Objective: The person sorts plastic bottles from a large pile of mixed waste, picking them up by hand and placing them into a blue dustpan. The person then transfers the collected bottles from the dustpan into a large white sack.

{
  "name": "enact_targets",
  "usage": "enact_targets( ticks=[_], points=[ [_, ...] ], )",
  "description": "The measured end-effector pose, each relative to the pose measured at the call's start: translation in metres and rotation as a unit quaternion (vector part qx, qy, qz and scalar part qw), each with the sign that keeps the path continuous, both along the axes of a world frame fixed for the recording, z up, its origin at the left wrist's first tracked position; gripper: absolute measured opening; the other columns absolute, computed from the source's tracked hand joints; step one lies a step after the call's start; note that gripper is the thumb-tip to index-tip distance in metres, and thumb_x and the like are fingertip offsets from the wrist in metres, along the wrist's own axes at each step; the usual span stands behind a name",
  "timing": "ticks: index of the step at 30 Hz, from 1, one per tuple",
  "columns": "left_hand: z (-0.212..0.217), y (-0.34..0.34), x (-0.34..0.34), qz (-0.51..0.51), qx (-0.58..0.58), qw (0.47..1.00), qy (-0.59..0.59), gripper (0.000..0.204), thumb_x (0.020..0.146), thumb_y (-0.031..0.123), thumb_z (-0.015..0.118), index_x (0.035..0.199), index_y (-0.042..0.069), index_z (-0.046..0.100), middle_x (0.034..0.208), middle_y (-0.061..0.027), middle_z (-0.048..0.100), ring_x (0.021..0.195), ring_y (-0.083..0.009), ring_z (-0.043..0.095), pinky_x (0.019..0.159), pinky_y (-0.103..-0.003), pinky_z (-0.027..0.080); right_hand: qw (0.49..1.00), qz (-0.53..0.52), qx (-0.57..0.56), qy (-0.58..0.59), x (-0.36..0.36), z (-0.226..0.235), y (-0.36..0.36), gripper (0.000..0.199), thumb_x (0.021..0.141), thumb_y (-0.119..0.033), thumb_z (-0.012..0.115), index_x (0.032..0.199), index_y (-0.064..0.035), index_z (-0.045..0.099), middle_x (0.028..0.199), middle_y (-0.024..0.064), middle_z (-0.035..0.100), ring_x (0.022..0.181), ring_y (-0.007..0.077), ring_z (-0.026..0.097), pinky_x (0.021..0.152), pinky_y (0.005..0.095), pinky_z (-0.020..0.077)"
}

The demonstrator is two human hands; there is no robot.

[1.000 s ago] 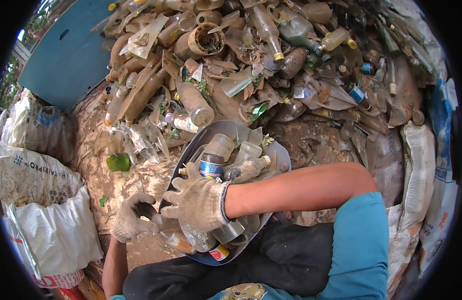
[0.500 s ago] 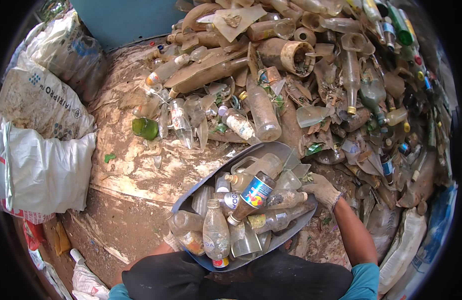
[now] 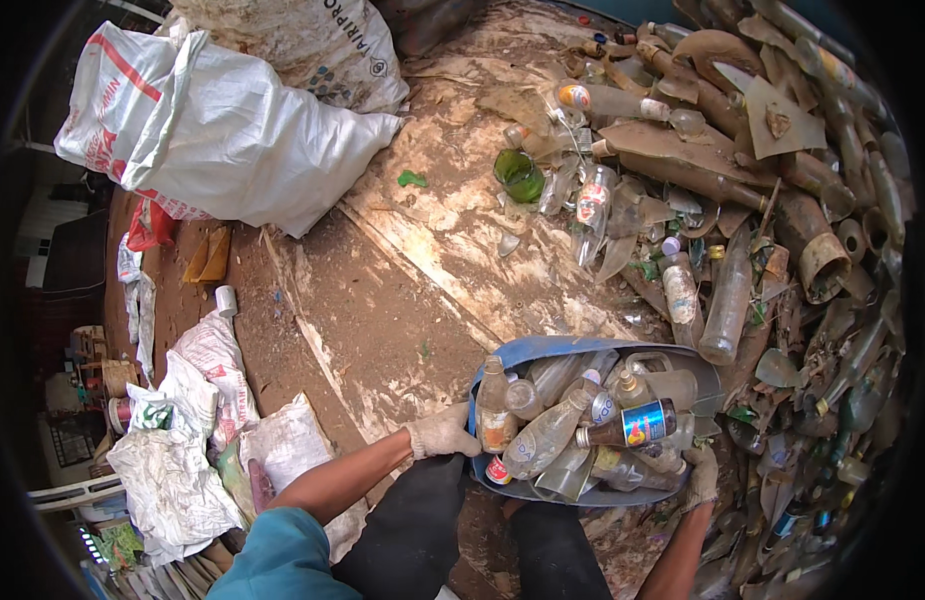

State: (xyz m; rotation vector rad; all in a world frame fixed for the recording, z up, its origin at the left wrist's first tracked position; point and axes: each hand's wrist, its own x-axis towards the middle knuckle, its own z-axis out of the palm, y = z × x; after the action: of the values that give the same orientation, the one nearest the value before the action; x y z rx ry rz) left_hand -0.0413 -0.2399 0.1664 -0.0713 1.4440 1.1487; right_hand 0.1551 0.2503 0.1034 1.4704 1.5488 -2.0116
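Observation:
A blue-grey plastic tub full of glass bottles sits just beyond my knees. My left hand, in a pale work glove, grips the tub's left edge, its fingers partly hidden. Gloved as well, my right hand is closed on the right edge. Inside, a brown bottle with a blue label lies on top of dusty clear bottles. One clear bottle slants beside it, and another rests against the left wall.
A large heap of dirty bottles and broken glass covers the right side. A broken green bottle piece lies at its left edge. Stuffed white sacks stand at the far left; flattened sacks lie on the near-left ground.
My view has swung left, bringing more sacks into sight. My left hand now shows at the tub's left edge, and my right hand sits lower on the right edge. The tub appears turned.

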Motion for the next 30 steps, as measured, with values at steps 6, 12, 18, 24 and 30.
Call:
enact_targets(
  ticks=[6, 12, 18, 24, 30],
  points=[
    [0.006, 0.012, 0.022, -0.054, -0.148, 0.975, 0.155, 0.063, 0.073, 0.017, 0.071, 0.13, -0.004, 0.058, 0.117, -0.03, 0.068, 0.113, -0.0458, 0.064, 0.103, -0.044, 0.047, 0.994, 0.081, 0.062, -0.044, -0.011, 0.014, -0.005, 0.038, 0.079, 0.0, 0.064, 0.116, 0.0025, 0.068, 0.103, 0.0076, 0.072, 0.088, 0.0216, 0.069, 0.08, 0.0351, 0.0538],
    [0.024, -0.015, 0.033, 0.042, -0.076, 0.974, 0.207, 0.058, 0.075, 0.013, 0.064, 0.131, -0.002, 0.057, 0.116, -0.0305, 0.068, 0.116, -0.0474, 0.062, 0.099, -0.047, 0.049, 0.993, 0.097, 0.06, 0.037, -0.029, 0.075, -0.044, 0.024, 0.087, 0.003, 0.059, 0.109, 0.0034, 0.068, 0.102, 0.0078, 0.072, 0.085, 0.019, 0.069, 0.076, 0.0342, 0.0545],
    [0.131, -0.098, 0.038, 0.08, -0.114, 0.971, 0.194, 0.056, 0.08, 0.021, 0.071, 0.13, 0.0, 0.058, 0.115, -0.0276, 0.07, 0.113, -0.0433, 0.066, 0.097, -0.045, 0.051, 0.984, 0.151, 0.093, 0.0, -0.108, 0.19, -0.113, 0.027, 0.08, 0.001, 0.067, 0.107, 0.001, 0.069, 0.089, 0.0027, 0.07, 0.074, 0.0143, 0.065, 0.065, 0.0296, 0.0505],
    [0.314, -0.199, 0.023, 0.21, -0.168, 0.943, 0.195, 0.055, 0.077, 0.034, 0.084, 0.121, 0.004, 0.068, 0.11, -0.0182, 0.075, 0.103, -0.0324, 0.073, 0.091, -0.041, 0.056, 0.896, 0.418, 0.131, 0.073, -0.305, 0.36, -0.238, 0.026, 0.081, -0.003, 0.07, 0.107, 0.0008, 0.073, 0.092, 0.0026, 0.073, 0.076, 0.0117, 0.066, 0.066, 0.0298, 0.0525],
    [0.46, -0.282, -0.025, 0.455, -0.125, 0.856, 0.211, 0.058, 0.069, 0.02, 0.091, 0.12, 0.003, 0.069, 0.109, -0.0119, 0.076, 0.103, -0.0244, 0.073, 0.094, -0.038, 0.055, 0.678, 0.68, 0.227, 0.162, -0.549, 0.505, -0.423, 0.039, 0.08, -0.023, 0.076, 0.11, 0.0008, 0.072, 0.084, 0.0157, 0.071, 0.075, 0.0231, 0.065, 0.073, 0.0386, 0.0523]
  ],
)
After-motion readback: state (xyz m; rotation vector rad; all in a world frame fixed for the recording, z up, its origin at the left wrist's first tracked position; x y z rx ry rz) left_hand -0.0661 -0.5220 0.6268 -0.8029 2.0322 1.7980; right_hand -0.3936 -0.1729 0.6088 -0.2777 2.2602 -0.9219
